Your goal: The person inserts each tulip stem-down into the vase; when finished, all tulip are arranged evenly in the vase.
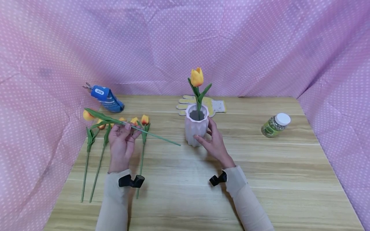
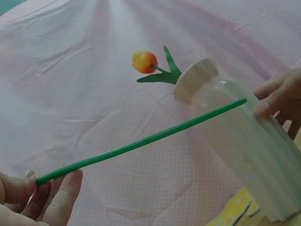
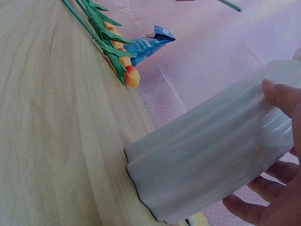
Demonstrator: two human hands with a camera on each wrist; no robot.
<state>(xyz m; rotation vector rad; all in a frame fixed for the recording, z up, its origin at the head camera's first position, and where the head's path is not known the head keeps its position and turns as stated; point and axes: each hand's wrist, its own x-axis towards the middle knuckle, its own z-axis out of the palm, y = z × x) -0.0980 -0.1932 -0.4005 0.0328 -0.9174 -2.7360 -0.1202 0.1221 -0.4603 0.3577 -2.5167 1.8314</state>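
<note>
the left hand pinches a tulip by its stem, so the bare end sticks out near the ribbed vase; the right hand curls round that vase on the table, seemingly to steady it.

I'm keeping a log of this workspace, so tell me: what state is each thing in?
Vase: upright
Tulip in vase: standing, bloom upward
Right hand: gripping the vase
Held tulip: raised, outside the vase
Left hand: pinching the held tulip's stem
Loose tulips: lying down
Glove: flat, partly hidden by the vase
Jar: capped
Blue packet: standing; whether sealed, unclear
</note>
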